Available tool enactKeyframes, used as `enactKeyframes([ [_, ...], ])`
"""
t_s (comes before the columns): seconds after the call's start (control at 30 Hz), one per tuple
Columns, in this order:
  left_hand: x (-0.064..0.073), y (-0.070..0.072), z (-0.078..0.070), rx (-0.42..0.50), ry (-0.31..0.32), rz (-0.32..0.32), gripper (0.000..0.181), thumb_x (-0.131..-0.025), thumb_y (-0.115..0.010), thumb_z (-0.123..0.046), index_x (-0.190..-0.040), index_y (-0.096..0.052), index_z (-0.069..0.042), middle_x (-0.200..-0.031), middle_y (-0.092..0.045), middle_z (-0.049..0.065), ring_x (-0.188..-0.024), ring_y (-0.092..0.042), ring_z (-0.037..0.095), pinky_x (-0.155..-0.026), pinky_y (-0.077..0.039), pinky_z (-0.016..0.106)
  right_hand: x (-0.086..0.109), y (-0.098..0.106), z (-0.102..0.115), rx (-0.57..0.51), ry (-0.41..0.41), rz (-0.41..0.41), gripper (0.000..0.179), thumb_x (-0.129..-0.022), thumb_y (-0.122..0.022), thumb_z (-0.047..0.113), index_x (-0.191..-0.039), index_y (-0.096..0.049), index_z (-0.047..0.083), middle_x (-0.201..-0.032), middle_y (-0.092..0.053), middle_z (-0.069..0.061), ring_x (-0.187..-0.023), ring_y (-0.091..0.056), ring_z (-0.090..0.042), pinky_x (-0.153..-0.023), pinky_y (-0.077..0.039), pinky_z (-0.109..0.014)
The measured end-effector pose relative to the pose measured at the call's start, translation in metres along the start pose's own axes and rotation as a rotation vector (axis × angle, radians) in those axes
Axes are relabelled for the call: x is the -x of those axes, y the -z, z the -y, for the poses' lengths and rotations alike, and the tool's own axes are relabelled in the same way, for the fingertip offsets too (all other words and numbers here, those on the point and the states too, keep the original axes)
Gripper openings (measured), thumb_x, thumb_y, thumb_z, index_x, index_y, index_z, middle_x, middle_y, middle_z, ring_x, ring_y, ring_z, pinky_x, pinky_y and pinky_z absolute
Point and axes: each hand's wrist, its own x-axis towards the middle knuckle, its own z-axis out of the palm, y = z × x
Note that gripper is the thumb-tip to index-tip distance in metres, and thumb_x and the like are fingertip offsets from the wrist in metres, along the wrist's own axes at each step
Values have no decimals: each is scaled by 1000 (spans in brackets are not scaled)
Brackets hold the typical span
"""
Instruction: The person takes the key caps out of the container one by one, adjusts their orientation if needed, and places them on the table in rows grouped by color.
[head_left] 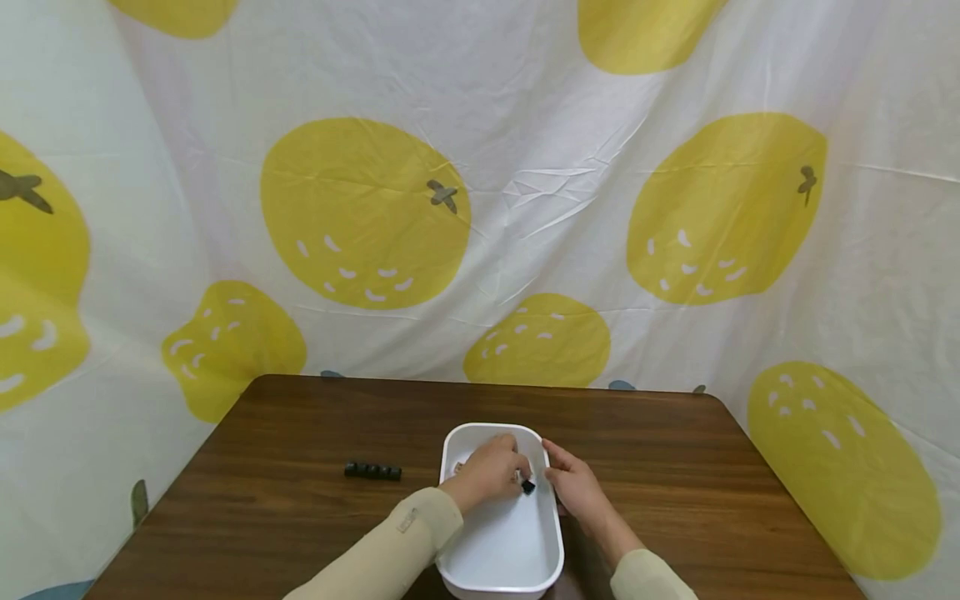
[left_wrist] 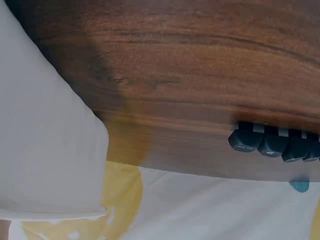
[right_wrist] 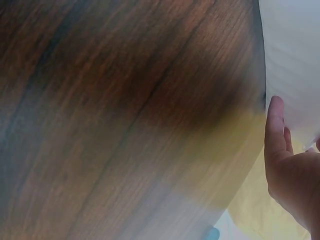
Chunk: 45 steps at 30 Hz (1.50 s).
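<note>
My left hand [head_left: 491,471] reaches palm-down into a white rectangular tub [head_left: 498,546], its fingers bent toward the tub's floor. By its fingertips is a small black piece [head_left: 528,487]; whether the fingers pinch it is hidden. Small pale bits show around that hand, too small to make out. Against the tub's right side rests my right hand [head_left: 579,490], with fingertips at the rim. The right wrist view shows a straight finger [right_wrist: 274,117] lying along the outer wall. In the left wrist view only the tub's side [left_wrist: 50,140] appears, and the left hand's fingers are out of sight.
A joined row of black keycaps [head_left: 372,472] lies on the dark wooden table [head_left: 300,525], left of the tub. Behind the table hangs a white curtain [head_left: 525,208] with yellow fruit prints.
</note>
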Motion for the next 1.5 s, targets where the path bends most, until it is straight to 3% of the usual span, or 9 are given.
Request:
enactKeyframes([
  [0.13, 1, 3, -1, 53, 5, 26, 27, -64, -85, -16, -90, -78, -21, -84, -49, -4, -76, -44, 9, -68, -39, 22, -1, -1, 0, 8, 2, 6, 51, -97, -46, 3, -148, -43, 3, -129, -54, -31, -89, -67, -33, -62, -57, -44],
  [0.3, 2, 5, -1, 50, -21, 53, 22, -68, -87, -24, -88, -78, -21, -86, -52, -5, -79, -46, 8, -72, -40, 21, -1, -1, 0, 22, 12, -8, 51, -96, -47, 3, -147, -45, 3, -126, -56, -29, -85, -67, -30, -58, -56, -42],
  [0.5, 6, 6, 1, 60, -5, 81, 26, -71, -88, -31, -93, -78, -21, -86, -51, -6, -78, -44, 7, -69, -38, 20, 1, -2, 1, 11, 20, -6, 51, -96, -47, 2, -147, -45, 2, -123, -57, -30, -84, -67, -31, -59, -56, -42],
  [0.73, 8, 5, 4, 50, -100, 37, 20, -73, -87, -30, -89, -79, -21, -86, -54, -4, -81, -47, 9, -73, -39, 20, 2, 0, 3, 25, 8, -9, 50, -97, -48, 3, -147, -45, 3, -123, -58, -29, -84, -66, -29, -58, -56, -41],
  [1.07, 8, 5, 2, 34, -107, 23, 20, -73, -87, -30, -89, -79, -20, -88, -55, -3, -84, -49, 11, -76, -40, 20, 1, 1, 1, 36, -2, -7, 50, -97, -48, 4, -147, -45, 4, -128, -55, -29, -84, -66, -29, -59, -56, -41],
  [1.27, 8, 9, 4, 116, -29, 22, 20, -74, -86, -24, -92, -80, -17, -86, -55, -3, -81, -48, 9, -76, -40, 19, 0, 0, -1, 17, 7, 0, 50, -97, -48, 4, -148, -44, 3, -121, -59, -29, -81, -66, -27, -57, -55, -40],
  [1.5, 7, 19, 9, 302, 46, 22, 14, -76, -82, -10, -89, -77, -8, -79, -67, -2, -73, -53, 6, -70, -43, 18, 0, -1, -1, 2, 0, -6, 50, -98, -47, 3, -148, -44, 3, -118, -60, -28, -79, -66, -26, -57, -55, -38],
])
